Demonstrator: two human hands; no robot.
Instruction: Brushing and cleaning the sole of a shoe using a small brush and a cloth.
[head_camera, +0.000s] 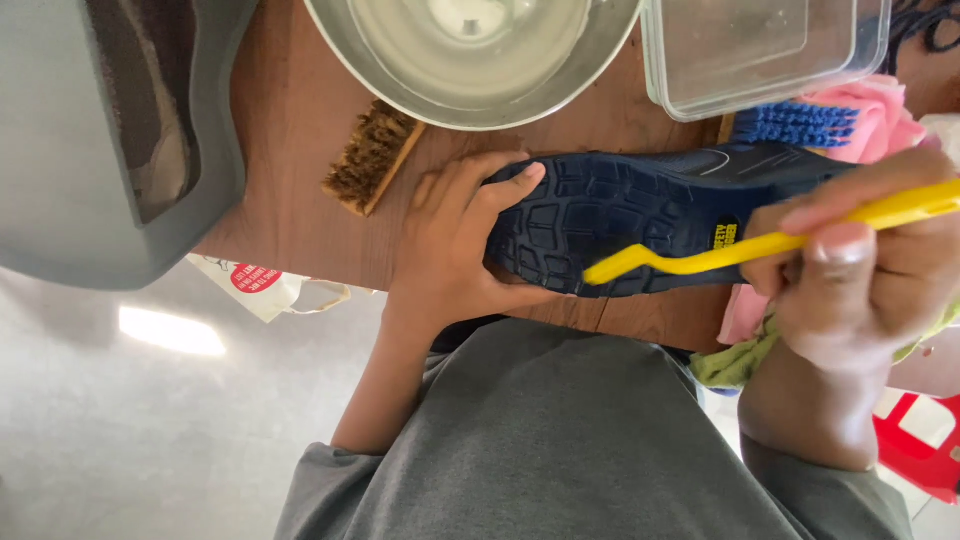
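Across the table edge — shoe (640, 215) sole-up, toe toward left hand (455, 240).

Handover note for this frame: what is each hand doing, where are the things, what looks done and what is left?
Left hand: grips the toe end of the dark blue shoe, held sole up over the edge of the brown table.
Right hand: holds the yellow brush, its head resting on the sole.
Nearby: metal bowl of cloudy water, clear plastic container, wooden bristle brush, blue brush on a pink cloth.
Done: cannot tell how much of the sole has been scrubbed.
Left: likely the rest of the sole; the upper is hidden.
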